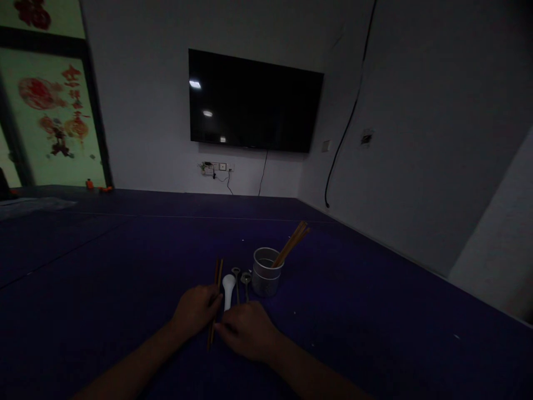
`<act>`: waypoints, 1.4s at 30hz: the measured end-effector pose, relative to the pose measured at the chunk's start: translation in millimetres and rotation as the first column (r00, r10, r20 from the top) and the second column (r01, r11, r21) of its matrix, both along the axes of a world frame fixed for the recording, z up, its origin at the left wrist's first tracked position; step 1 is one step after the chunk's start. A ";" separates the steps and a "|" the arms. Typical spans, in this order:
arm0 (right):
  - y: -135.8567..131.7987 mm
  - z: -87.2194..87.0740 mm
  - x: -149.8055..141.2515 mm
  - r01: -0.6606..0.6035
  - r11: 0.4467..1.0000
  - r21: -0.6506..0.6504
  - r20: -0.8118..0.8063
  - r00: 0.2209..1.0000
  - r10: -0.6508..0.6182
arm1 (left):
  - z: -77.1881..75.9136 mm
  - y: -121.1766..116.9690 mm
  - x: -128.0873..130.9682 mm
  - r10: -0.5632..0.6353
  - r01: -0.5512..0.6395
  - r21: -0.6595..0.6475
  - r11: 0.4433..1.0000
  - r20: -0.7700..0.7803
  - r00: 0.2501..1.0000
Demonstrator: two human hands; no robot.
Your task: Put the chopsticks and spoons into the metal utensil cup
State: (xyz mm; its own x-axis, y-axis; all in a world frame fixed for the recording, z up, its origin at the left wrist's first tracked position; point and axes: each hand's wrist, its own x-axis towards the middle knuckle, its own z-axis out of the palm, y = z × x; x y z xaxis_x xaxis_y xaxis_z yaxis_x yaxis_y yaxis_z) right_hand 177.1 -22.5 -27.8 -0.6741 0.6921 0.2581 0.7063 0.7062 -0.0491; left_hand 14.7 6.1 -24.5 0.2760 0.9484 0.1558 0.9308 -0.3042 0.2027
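Note:
A pair of brown chopsticks (220,269) lies side by side on the dark blue surface. My left hand (197,307) is closed at their middle, its fingertips on them. My right hand (252,331) has curled fingers, with the thumb side against the chopsticks' lower part. Between the hands lies a white soup spoon (228,284), its handle end hidden behind my right hand. Beside it are two metal spoons, one nearer the white spoon (236,271) and another (246,277) by the cup; their lower handles are covered too. A metal cup (265,279) stands upright just beyond.
Several chopsticks (293,242) lean to the right inside the cup. The blue surface (137,244) reaches to the walls. A television (255,103) hangs at the back, with sockets (220,166) and cables below. Small orange objects (105,189) sit at the far left, near a decorated glass door (54,116).

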 end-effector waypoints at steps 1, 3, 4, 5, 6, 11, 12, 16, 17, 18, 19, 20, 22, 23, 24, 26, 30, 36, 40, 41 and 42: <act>0.4 -0.5 -0.1 -0.001 1.000 0.000 0.000 1.000 0.001 | -0.1 0.2 -0.3 -0.004 0.004 -0.002 1.000 0.003 1.000; 1.2 -1.8 -0.1 0.001 1.000 0.000 -0.001 1.000 -0.001 | -0.4 0.8 -0.8 -0.010 0.010 -0.004 1.000 0.009 1.000; 1.5 -2.3 -0.1 0.001 1.000 0.001 0.001 1.000 -0.001 | -0.6 1.1 -0.9 -0.012 0.012 -0.003 1.000 0.008 1.000; 1.7 -2.6 -0.1 0.001 1.000 0.002 0.003 1.000 -0.001 | -0.7 1.3 -0.9 -0.015 0.015 -0.001 1.000 0.006 1.000; 1.7 -2.7 0.0 0.000 1.000 0.003 0.007 1.000 0.000 | -0.8 1.4 -0.8 -0.015 0.015 0.002 1.000 0.003 1.000; 0.1 0.1 0.1 0.003 1.000 0.003 0.015 1.000 -0.003 | -0.6 1.2 0.2 -0.002 0.002 0.003 1.000 -0.013 1.000; -0.2 0.8 0.1 0.003 1.000 0.004 0.015 1.000 -0.003 | -0.6 1.2 0.2 -0.005 0.005 0.004 1.000 -0.013 1.000; -0.3 1.2 0.5 -0.003 1.000 0.003 0.008 1.000 0.003 | -0.6 1.5 -0.2 -0.022 0.022 0.003 1.000 0.005 1.000; 0.0 0.9 0.5 -0.002 1.000 0.002 0.005 1.000 0.002 | -0.5 1.6 -0.3 -0.022 0.022 -0.003 1.000 0.010 1.000; 0.2 0.5 0.6 0.000 1.000 0.001 0.004 1.000 0.000 | -0.4 1.6 -0.4 -0.019 0.019 -0.010 1.000 0.013 1.000; 0.4 0.1 0.6 0.001 1.000 0.002 0.002 1.000 -0.001 | -0.3 1.7 -0.5 -0.015 0.015 -0.016 1.000 0.013 1.000; 0.5 -0.2 0.7 0.001 1.000 0.004 -0.002 1.000 -0.001 | -0.2 1.7 -0.5 -0.013 0.013 -0.020 1.000 0.012 1.000; 0.4 -0.2 0.7 -0.006 1.000 0.007 -0.008 1.000 0.006 | 0.0 1.7 -0.6 -0.015 0.015 -0.018 1.000 0.009 1.000; 0.2 0.0 0.7 -0.008 1.000 0.009 -0.012 1.000 0.008 | 0.1 1.6 -0.6 -0.019 0.019 -0.013 1.000 0.009 1.000; -0.1 0.3 0.6 -0.008 1.000 0.010 -0.015 1.000 0.009 | 0.1 1.5 -0.6 -0.022 0.022 -0.010 1.000 0.011 1.000; -0.7 1.1 0.6 -0.003 1.000 0.006 -0.015 1.000 0.003 | 0.2 1.3 -0.5 -0.021 0.021 -0.008 1.000 0.017 1.000; -0.5 1.2 0.5 -0.007 1.000 0.000 -0.013 1.000 0.007 | 0.0 0.7 -0.1 -0.010 0.010 -0.008 1.000 0.020 1.000; 0.9 -1.2 0.7 0.002 1.000 0.005 -0.002 1.000 -0.002 | -1.1 0.7 -0.6 -0.022 0.022 0.006 1.000 0.013 1.000; 0.9 -1.5 0.9 -0.006 1.000 0.006 0.009 1.000 0.006 | -1.3 1.2 -0.8 -0.021 0.021 -0.008 1.000 0.009 1.000; 1.1 -1.6 0.9 -0.006 1.000 0.004 0.009 1.000 0.006 | -1.3 1.3 -0.8 -0.023 0.024 -0.010 1.000 0.007 1.000; 1.3 -1.9 0.9 -0.006 1.000 0.002 0.007 1.000 0.006 | -1.2 1.3 -0.7 -0.023 0.023 -0.013 1.000 0.005 1.000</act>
